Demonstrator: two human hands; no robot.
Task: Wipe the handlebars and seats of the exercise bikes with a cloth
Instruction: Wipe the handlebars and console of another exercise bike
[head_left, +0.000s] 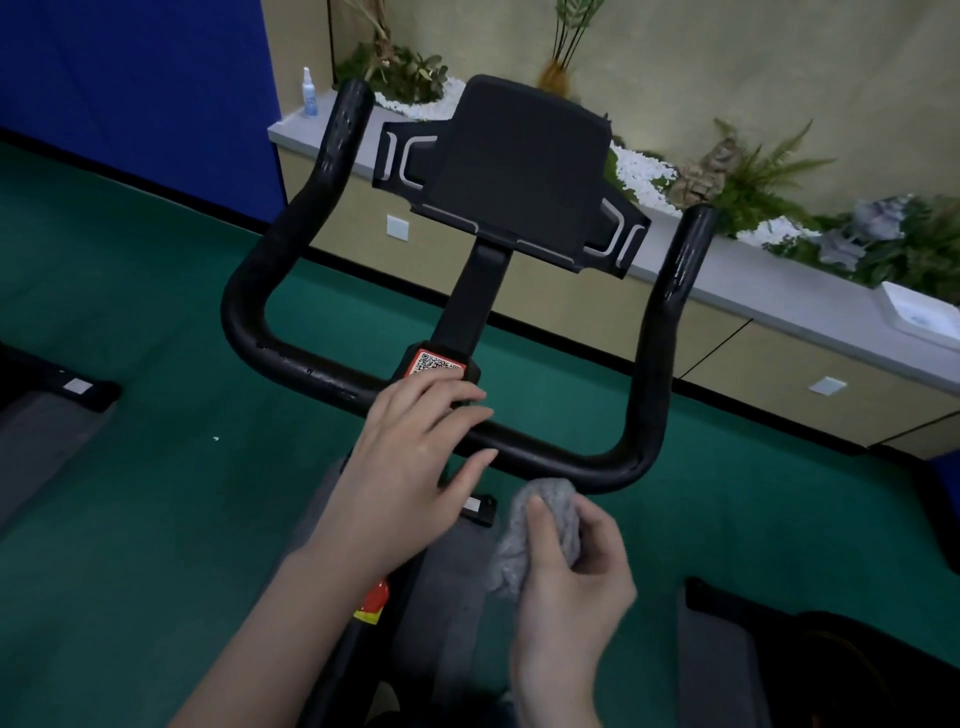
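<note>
The black U-shaped handlebar (291, 358) of an exercise bike fills the middle of the view, with a black tablet holder (519, 166) on its stem. My left hand (410, 467) lies flat on the crossbar near the stem, fingers straight, just below a red QR sticker (436, 362). My right hand (571, 587) grips a bunched grey cloth (540, 525) just below the crossbar's right half; the cloth's top sits at the bar's underside. The bike's seat is out of sight.
Green carpet (156, 467) surrounds the bike. A long cabinet ledge (753, 291) with plants and white pebbles runs behind, with a spray bottle (310, 93) at its left end. Other bikes' bases show at the far left (78, 387) and lower right (779, 623).
</note>
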